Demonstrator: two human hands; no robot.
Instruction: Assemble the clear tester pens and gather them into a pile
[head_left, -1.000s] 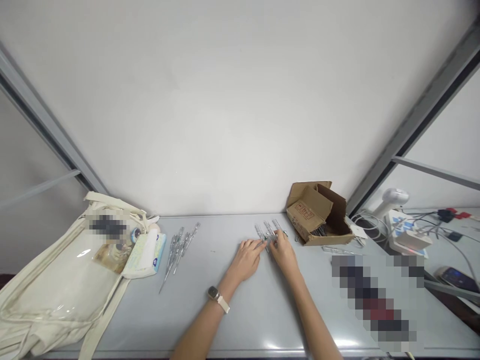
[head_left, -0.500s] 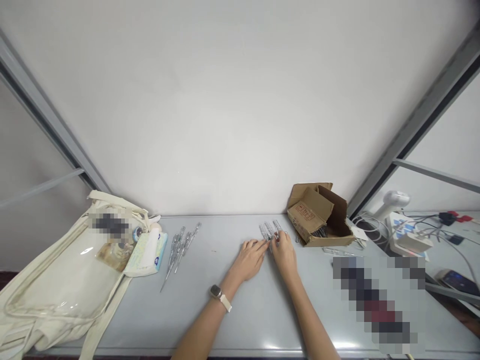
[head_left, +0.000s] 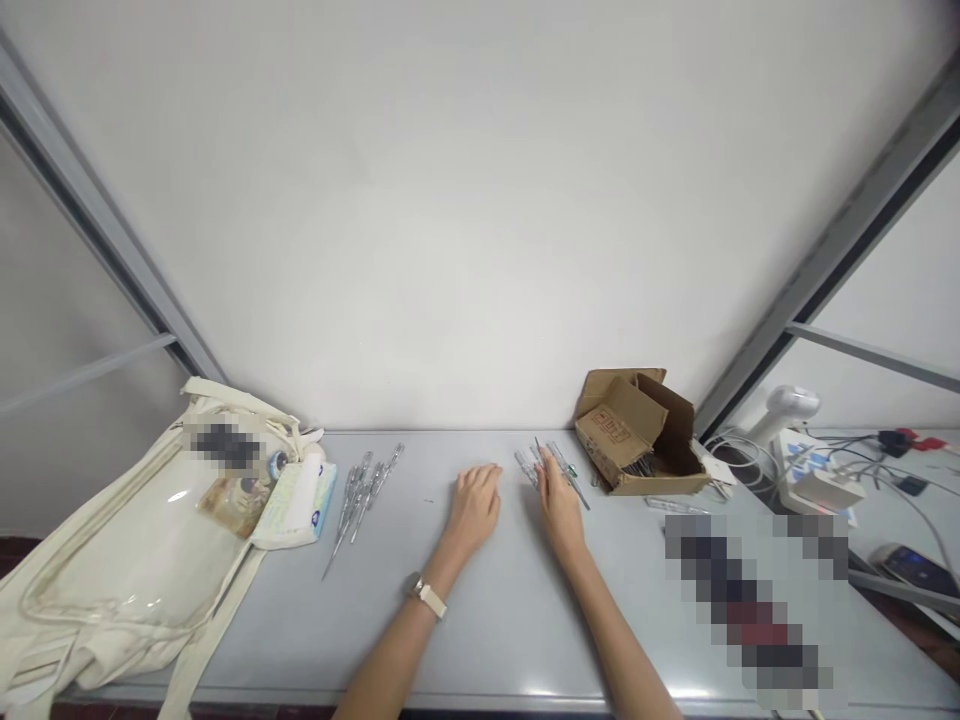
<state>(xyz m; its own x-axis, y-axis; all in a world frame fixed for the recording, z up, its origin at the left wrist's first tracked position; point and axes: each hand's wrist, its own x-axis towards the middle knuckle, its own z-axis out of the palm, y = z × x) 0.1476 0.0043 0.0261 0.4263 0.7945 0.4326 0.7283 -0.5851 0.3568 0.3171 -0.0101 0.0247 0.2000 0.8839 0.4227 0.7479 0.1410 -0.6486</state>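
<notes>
My left hand [head_left: 477, 505] is palm down over the grey table, its bent fingers slightly apart and no object showing in it. To its right, my right hand [head_left: 561, 505] closes around a thin metal screwdriver shaft [head_left: 580, 494], which slants out past the fingers. Clear-handled screwdrivers [head_left: 525, 465] lie beside and partly under that hand. A small green piece [head_left: 572, 470] shows just right of the fingers. On the left of the table lies a loose bunch of similar clear-handled screwdrivers [head_left: 365, 492].
An open cardboard box [head_left: 615, 440] holding dark thin rods stands at the back right, with a clear handle [head_left: 677, 506] in front. A tissue pack [head_left: 296, 505] and a cream bag [head_left: 127, 545] are at left. Cables and a power strip [head_left: 814, 465] lie at far right.
My left hand has moved left, away from my right hand. A metal shaft now shows across my right hand, and the green piece has come into sight.
</notes>
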